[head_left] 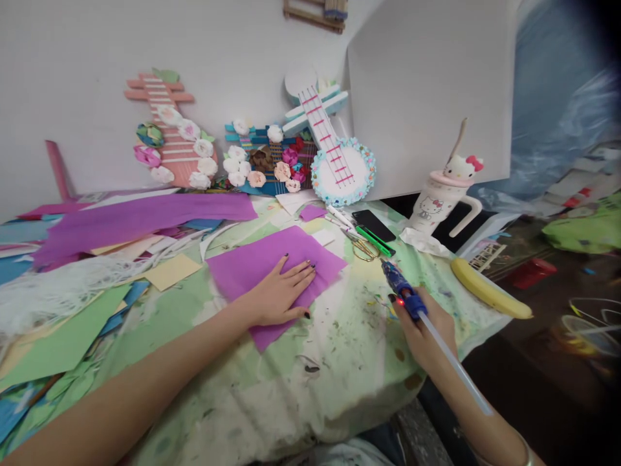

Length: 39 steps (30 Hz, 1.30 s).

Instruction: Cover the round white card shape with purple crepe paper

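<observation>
My left hand (281, 291) lies flat with its fingers spread on a purple sheet of crepe paper (247, 262) in the middle of the table. To the right, my right hand (424, 333) is closed round a blue glue gun (402, 291); its nozzle points away from me and a clear glue stick (456, 366) juts out of its back toward me. A small red light glows on the gun. The gun's tip hovers near the paper's right edge, apart from it.
Scissors (361, 248), green pens (373, 241) and a black phone (372, 224) lie behind the gun. A cat-themed mug (439, 204) and a banana (488, 289) sit at the right table edge. Paper guitar crafts (334, 155) lean on the wall. Coloured paper scraps (72, 323) cover the left.
</observation>
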Motion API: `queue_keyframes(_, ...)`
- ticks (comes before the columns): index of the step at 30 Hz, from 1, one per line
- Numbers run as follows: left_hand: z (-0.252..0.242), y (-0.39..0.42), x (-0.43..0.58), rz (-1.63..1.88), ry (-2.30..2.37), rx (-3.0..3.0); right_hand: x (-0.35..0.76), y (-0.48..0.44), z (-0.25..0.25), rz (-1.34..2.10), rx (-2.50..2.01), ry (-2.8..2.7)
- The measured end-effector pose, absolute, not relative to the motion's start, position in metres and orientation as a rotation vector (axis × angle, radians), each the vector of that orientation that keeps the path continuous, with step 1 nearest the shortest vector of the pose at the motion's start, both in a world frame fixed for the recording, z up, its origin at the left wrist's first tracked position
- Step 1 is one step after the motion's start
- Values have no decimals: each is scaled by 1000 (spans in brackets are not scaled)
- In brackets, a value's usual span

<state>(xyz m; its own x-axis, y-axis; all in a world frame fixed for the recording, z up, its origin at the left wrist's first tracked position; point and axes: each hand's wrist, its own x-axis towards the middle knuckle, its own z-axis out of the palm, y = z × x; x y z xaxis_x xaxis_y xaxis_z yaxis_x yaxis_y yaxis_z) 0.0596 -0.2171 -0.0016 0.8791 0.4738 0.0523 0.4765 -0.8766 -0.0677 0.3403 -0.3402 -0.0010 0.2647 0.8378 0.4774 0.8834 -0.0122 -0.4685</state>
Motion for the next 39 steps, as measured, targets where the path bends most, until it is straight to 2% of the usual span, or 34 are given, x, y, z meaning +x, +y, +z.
queue_keyframes(11,15,-245,61,-198,-606,-3182,349,-349,-11,-38,-1879,-1540)
queue_keyframes(15,17,-235,70,-279,-805,-3009,347,-350,-11,-43,-1867,-1549)
queue_keyframes(23,-2,-224,94,-129,-1000,-2943,344,-350,-11,18,-1861,-1559)
queue_keyframes(27,17,-224,65,-74,-734,-3201,344,-353,-10,13,-1809,-1574)
queue_keyframes(31,32,-232,3,-305,-800,-3049,345,-359,-11,52,-1706,-1591)
queue_keyframes(35,24,-251,-46,-108,-845,-2879,340,-361,-10,107,-1618,-1610)
queue_keyframes(39,8,-256,-49,-183,-661,-2751,325,-360,-4,150,-1567,-1651)
